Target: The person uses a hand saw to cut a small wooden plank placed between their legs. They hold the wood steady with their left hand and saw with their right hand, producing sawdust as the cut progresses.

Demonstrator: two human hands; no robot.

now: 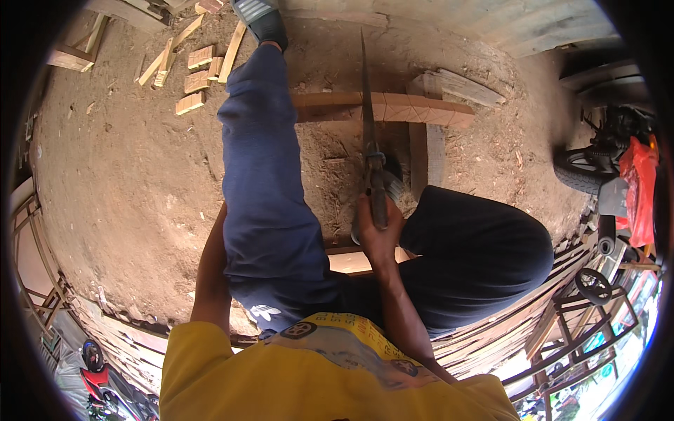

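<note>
Dirt ground strewn with offcuts; right hand grips a saw, left hand hidden.

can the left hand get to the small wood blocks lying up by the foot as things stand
Probably not. The left hand is hidden behind the outstretched leg, and the wood blocks lie far off, near the sandalled foot.

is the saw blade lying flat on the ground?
No. The right hand grips the saw by its handle, blade set across the wooden plank.
</note>
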